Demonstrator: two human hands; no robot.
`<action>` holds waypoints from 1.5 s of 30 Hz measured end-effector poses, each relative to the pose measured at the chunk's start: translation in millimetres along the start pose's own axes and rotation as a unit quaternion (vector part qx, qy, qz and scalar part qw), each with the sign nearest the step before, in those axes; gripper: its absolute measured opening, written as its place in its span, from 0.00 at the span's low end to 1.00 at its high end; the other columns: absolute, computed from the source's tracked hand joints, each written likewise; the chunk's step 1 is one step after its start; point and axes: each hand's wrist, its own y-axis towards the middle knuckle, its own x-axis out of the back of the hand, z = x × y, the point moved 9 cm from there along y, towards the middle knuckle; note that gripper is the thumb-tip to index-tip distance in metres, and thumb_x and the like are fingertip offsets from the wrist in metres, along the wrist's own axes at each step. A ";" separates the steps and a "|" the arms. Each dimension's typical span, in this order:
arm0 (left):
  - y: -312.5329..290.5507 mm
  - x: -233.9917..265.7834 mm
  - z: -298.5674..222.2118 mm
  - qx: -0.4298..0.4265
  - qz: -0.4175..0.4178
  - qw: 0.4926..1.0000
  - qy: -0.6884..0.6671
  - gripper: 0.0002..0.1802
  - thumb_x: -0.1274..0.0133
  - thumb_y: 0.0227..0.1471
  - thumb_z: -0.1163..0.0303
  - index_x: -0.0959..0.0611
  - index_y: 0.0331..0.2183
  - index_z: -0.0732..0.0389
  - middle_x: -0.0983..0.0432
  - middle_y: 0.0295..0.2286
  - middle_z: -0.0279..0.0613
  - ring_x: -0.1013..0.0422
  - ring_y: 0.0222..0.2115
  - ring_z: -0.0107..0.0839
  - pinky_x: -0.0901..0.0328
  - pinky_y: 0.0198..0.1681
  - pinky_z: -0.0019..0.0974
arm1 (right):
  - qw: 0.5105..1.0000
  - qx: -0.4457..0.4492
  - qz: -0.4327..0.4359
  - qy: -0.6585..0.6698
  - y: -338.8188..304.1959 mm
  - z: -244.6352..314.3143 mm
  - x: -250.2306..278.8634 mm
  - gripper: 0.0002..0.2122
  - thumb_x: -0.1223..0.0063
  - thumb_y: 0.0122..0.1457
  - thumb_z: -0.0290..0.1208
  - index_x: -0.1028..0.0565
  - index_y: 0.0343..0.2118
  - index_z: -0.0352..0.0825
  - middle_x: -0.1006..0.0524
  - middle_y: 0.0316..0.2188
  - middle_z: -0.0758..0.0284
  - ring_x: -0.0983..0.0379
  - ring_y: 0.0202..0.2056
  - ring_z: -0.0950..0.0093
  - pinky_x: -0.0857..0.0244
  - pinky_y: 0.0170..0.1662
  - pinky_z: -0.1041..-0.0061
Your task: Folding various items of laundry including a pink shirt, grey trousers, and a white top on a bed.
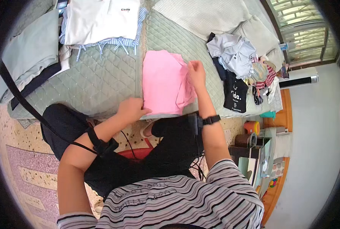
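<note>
Pink cloth: lies on the quilt at its near edge, in front of my knees; left part smooth, right part loosely creased.
Left hand: at the near left corner of the cloth, thumb reaching over the hem, other fingers bent; whether they are clamped on the fabric I cannot tell.
Right hand: raised at the far right side of the cloth, fingertips drawn close together beside its edge; a grip on the fabric cannot be confirmed.
Forearms: a black strap with a small box worn on each, left and right.
White shirt: laid flat beyond the cloth, to the left, on top of a blue striped garment whose ties hang out.
Grey garment: at far left, over a black one.
Pale blue shirt: crumpled, to the right of my right hand, well apart from the pink cloth.
Black top: just below the blue shirt, white print facing up.
Striped items: red and white, bunched beside these.
Pillow: white, textured, at the far side.
Trousers: mine, black, knees spread at the quilt's edge.
</note>
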 end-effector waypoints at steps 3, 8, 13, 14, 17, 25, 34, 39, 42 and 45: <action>-1.6 -8.9 -3.1 0.002 0.027 0.999 -0.027 0.22 0.44 0.43 0.49 0.21 0.27 0.61 0.23 0.22 0.43 0.25 0.25 0.34 0.33 0.29 0.39 | 0.996 -0.066 0.040 -0.045 -42.8 -14.5 16.1 0.18 0.44 0.51 0.39 0.30 0.38 0.29 0.25 0.31 0.61 0.28 0.34 0.71 0.35 0.35 0.73; 3.4 -21.5 4.1 0.068 0.128 0.961 -0.236 0.22 0.46 0.45 0.53 0.22 0.28 0.65 0.23 0.21 0.41 0.26 0.18 0.32 0.33 0.22 0.34 | 0.994 0.008 0.042 -0.099 -80.7 15.6 -9.1 0.21 0.43 0.47 0.36 0.33 0.39 0.25 0.28 0.34 0.51 0.30 0.37 0.61 0.36 0.40 0.68; 2.3 -29.2 6.6 0.078 0.128 0.940 -0.306 0.23 0.48 0.48 0.54 0.24 0.29 0.69 0.23 0.20 0.42 0.27 0.14 0.29 0.35 0.15 0.30 | 0.969 0.185 -0.040 -0.161 -105.7 49.7 -9.2 0.23 0.48 0.41 0.27 0.35 0.44 0.27 0.33 0.39 0.51 0.38 0.44 0.53 0.43 0.48 0.60; 1.6 -33.5 10.5 0.094 0.128 0.932 -0.327 0.23 0.48 0.49 0.55 0.25 0.29 0.70 0.23 0.19 0.43 0.27 0.14 0.30 0.35 0.15 0.30 | 0.972 0.169 -0.033 -0.163 -102.9 42.8 -3.2 0.23 0.48 0.41 0.27 0.35 0.44 0.27 0.33 0.39 0.51 0.38 0.44 0.53 0.43 0.48 0.60; 5.1 -38.0 13.6 0.086 0.122 0.930 -0.335 0.22 0.49 0.49 0.57 0.26 0.29 0.71 0.23 0.20 0.44 0.27 0.14 0.30 0.36 0.13 0.30 | 0.982 0.073 -0.024 -0.171 -89.4 18.0 27.3 0.21 0.49 0.44 0.27 0.35 0.44 0.29 0.33 0.39 0.52 0.38 0.44 0.54 0.44 0.47 0.57; 3.4 -17.0 3.1 0.023 0.021 0.975 -0.220 0.25 0.42 0.42 0.56 0.25 0.32 0.70 0.24 0.22 0.49 0.26 0.24 0.41 0.33 0.28 0.40 | 0.963 0.031 -0.035 -0.265 -93.3 1.5 18.3 0.35 0.41 0.44 0.45 0.40 0.51 0.29 0.37 0.49 0.49 0.41 0.50 0.53 0.48 0.54 0.60; 17.6 -5.2 -4.7 -0.046 -0.047 0.950 -0.305 0.35 0.42 0.42 0.61 0.34 0.51 0.59 0.28 0.35 0.54 0.29 0.34 0.40 0.35 0.36 0.36 | 0.988 -0.122 0.034 0.089 -100.1 -39.1 5.1 0.40 0.35 0.40 0.36 0.47 0.54 0.31 0.36 0.47 0.55 0.37 0.47 0.64 0.39 0.48 0.67; 13.4 2.3 -31.8 -0.069 0.055 0.907 -0.412 0.27 0.47 0.45 0.68 0.29 0.50 0.57 0.28 0.37 0.44 0.31 0.33 0.26 0.37 0.37 0.28 | 0.877 -0.253 0.120 0.390 -119.7 -11.3 5.6 0.34 0.42 0.43 0.25 0.46 0.54 0.40 0.35 0.47 0.60 0.34 0.44 0.70 0.37 0.46 0.73; -10.7 28.8 -56.8 -0.057 0.078 0.862 -0.498 0.22 0.49 0.48 0.69 0.27 0.48 0.60 0.28 0.35 0.35 0.34 0.32 0.19 0.38 0.36 0.25 | 0.838 -0.232 0.114 0.480 -126.1 16.2 31.2 0.29 0.46 0.44 0.20 0.41 0.52 0.39 0.33 0.44 0.62 0.32 0.41 0.73 0.37 0.45 0.76; -36.5 57.6 -86.3 -0.049 0.152 0.817 -0.555 0.21 0.52 0.53 0.64 0.28 0.47 0.64 0.27 0.34 0.35 0.33 0.30 0.21 0.37 0.34 0.26 | 0.835 -0.226 0.112 0.488 -135.1 33.6 65.7 0.22 0.49 0.45 0.19 0.33 0.46 0.40 0.31 0.42 0.65 0.32 0.41 0.74 0.36 0.43 0.76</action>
